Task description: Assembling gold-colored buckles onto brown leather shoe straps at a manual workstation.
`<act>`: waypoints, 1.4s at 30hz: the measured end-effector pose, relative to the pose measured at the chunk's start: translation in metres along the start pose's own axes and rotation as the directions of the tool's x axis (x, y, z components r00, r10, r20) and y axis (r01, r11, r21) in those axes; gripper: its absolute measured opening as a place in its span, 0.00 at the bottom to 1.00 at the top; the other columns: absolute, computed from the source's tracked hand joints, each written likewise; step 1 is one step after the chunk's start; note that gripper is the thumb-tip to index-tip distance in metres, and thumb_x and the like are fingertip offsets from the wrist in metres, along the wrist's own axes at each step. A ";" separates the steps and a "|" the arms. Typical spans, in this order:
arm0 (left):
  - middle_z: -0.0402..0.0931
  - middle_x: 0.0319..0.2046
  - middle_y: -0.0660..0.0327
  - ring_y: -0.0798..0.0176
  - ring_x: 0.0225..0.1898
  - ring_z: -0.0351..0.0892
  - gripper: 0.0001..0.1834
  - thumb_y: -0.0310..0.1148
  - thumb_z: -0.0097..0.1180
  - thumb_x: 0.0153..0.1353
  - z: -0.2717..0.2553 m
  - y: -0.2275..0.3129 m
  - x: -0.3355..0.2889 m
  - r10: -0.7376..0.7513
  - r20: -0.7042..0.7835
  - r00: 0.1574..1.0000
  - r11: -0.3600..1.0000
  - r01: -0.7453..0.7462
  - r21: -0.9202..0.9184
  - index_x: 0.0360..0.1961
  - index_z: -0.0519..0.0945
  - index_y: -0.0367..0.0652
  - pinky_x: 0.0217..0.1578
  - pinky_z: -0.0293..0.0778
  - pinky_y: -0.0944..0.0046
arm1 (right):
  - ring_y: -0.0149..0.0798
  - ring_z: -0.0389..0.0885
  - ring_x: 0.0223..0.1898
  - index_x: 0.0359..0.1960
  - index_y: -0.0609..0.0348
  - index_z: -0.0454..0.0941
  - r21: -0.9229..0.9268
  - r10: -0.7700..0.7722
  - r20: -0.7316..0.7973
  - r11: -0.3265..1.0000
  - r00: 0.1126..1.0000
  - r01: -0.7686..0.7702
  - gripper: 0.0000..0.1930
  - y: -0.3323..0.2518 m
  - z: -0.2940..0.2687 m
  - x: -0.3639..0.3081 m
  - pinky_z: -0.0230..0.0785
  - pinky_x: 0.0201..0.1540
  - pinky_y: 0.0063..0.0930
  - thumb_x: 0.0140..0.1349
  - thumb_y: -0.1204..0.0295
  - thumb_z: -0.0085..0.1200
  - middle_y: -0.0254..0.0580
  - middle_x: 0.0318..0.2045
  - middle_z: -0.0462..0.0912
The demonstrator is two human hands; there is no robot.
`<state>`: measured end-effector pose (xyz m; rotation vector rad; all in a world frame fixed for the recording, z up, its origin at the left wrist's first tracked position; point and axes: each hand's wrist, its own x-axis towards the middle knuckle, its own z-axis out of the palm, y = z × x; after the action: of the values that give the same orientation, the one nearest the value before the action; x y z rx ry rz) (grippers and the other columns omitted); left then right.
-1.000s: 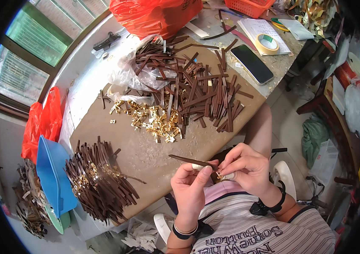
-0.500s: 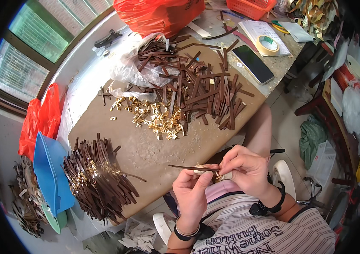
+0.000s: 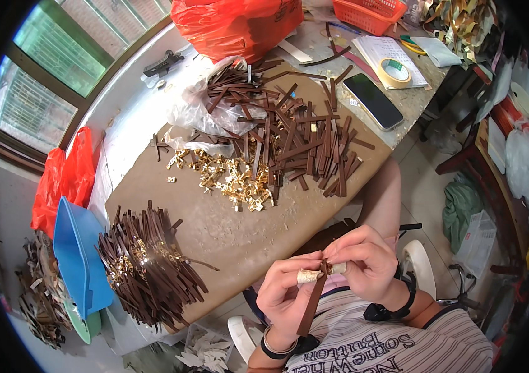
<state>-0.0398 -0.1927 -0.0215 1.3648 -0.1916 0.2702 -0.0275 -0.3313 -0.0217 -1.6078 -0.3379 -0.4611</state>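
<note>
In front of my lap, beyond the table's near edge, both hands meet at one dark brown strip (image 3: 312, 308). My left hand (image 3: 282, 292) is closed on it, the strip slanting down past the palm. My right hand (image 3: 367, 264) pinches at the strip's upper end; a small gold-brown bit shows between the fingertips, too small to make out. Pale tape wraps a left finger and a right digit. On the table lie a heap of small gold metal clasps (image 3: 239, 180), a pile of loose brown strips (image 3: 314, 146), and a bundle of strips with clasps on them (image 3: 149, 267).
A clear plastic bag (image 3: 205, 102) with strips lies near a large red bag (image 3: 236, 28). Along the right edge are a phone (image 3: 373, 101), a tape roll (image 3: 394, 73) on a notebook (image 3: 376, 53), and a red basket (image 3: 369, 13). A blue bin (image 3: 78, 258) stands left.
The strip has turned from pointing left to pointing down toward my body. My left hand has rotated around it, and both hands remain together. The view has shifted slightly.
</note>
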 end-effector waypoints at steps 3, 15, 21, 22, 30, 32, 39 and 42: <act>0.78 0.34 0.50 0.52 0.42 0.80 0.05 0.17 0.58 0.53 -0.001 0.002 -0.001 0.031 -0.003 1.000 0.999 -0.031 0.037 0.32 0.79 0.34 0.43 0.76 0.59 | 0.38 0.78 0.34 0.34 0.62 0.78 -0.035 -0.016 0.036 0.999 0.999 0.018 0.08 -0.003 -0.001 0.003 0.73 0.36 0.24 0.53 0.86 0.54 0.44 0.34 0.77; 0.78 0.31 0.61 0.58 0.36 0.81 0.12 0.19 0.64 0.39 -0.012 0.004 0.016 0.487 0.301 0.820 0.608 -0.565 0.558 0.28 0.77 0.41 0.33 0.76 0.66 | 0.34 0.75 0.33 0.35 0.65 0.78 -0.102 0.119 0.190 0.990 0.974 -0.101 0.05 -0.001 -0.018 0.019 0.69 0.35 0.22 0.57 0.80 0.55 0.40 0.33 0.75; 0.80 0.34 0.62 0.61 0.42 0.79 0.10 0.24 0.60 0.37 -0.016 0.018 0.021 0.364 0.558 0.746 0.476 -0.663 0.577 0.26 0.80 0.41 0.34 0.75 0.68 | 0.22 0.75 0.31 0.43 0.68 0.77 0.362 0.551 0.546 0.525 0.632 -0.770 0.10 0.011 -0.024 0.014 0.68 0.32 0.13 0.61 0.77 0.54 0.34 0.35 0.78; 0.80 0.33 0.63 0.61 0.42 0.79 0.10 0.23 0.61 0.37 -0.015 0.018 0.021 0.329 0.546 0.770 0.506 -0.632 0.587 0.26 0.80 0.41 0.35 0.75 0.68 | 0.22 0.75 0.31 0.43 0.68 0.77 0.362 0.552 0.545 0.524 0.631 -0.771 0.10 0.013 -0.025 0.013 0.68 0.32 0.13 0.61 0.77 0.54 0.34 0.35 0.78; 0.77 0.34 0.58 0.67 0.36 0.79 0.04 0.17 0.53 0.57 -0.021 0.005 0.020 -0.527 0.092 0.845 0.850 0.526 0.034 0.33 0.78 0.30 0.36 0.76 0.70 | 0.35 0.82 0.35 0.43 0.74 0.74 0.409 0.600 0.568 0.389 0.564 -0.825 0.11 0.003 -0.021 0.022 0.79 0.35 0.25 0.59 0.81 0.54 0.47 0.34 0.81; 0.75 0.36 0.59 0.70 0.36 0.77 0.05 0.20 0.53 0.60 -0.019 -0.002 0.020 -0.566 0.131 0.814 0.807 0.579 -0.114 0.36 0.77 0.29 0.37 0.77 0.69 | 0.35 0.82 0.34 0.43 0.74 0.75 0.410 0.580 0.584 0.393 0.568 -0.823 0.11 0.010 -0.018 0.015 0.79 0.35 0.25 0.59 0.81 0.54 0.47 0.33 0.81; 0.78 0.32 0.60 0.73 0.32 0.77 0.04 0.21 0.57 0.58 -0.012 -0.006 0.019 -0.448 0.027 0.894 0.880 0.446 -0.164 0.35 0.77 0.32 0.35 0.76 0.73 | 0.35 0.82 0.31 0.38 0.74 0.78 0.398 0.569 0.572 0.437 0.591 -0.806 0.08 0.018 -0.017 0.011 0.78 0.35 0.25 0.58 0.81 0.55 0.47 0.29 0.82; 0.79 0.32 0.60 0.73 0.31 0.77 0.05 0.20 0.58 0.57 -0.012 -0.005 0.018 -0.431 -0.010 0.902 0.896 0.427 -0.122 0.35 0.76 0.31 0.34 0.75 0.74 | 0.35 0.82 0.29 0.36 0.73 0.78 0.415 0.555 0.566 0.447 0.610 -0.792 0.06 0.016 -0.017 0.012 0.78 0.33 0.25 0.58 0.82 0.55 0.46 0.29 0.81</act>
<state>-0.0216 -0.1806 -0.0234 1.2478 0.1267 -0.0874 -0.0108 -0.3499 -0.0286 -0.9857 -0.0453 0.5755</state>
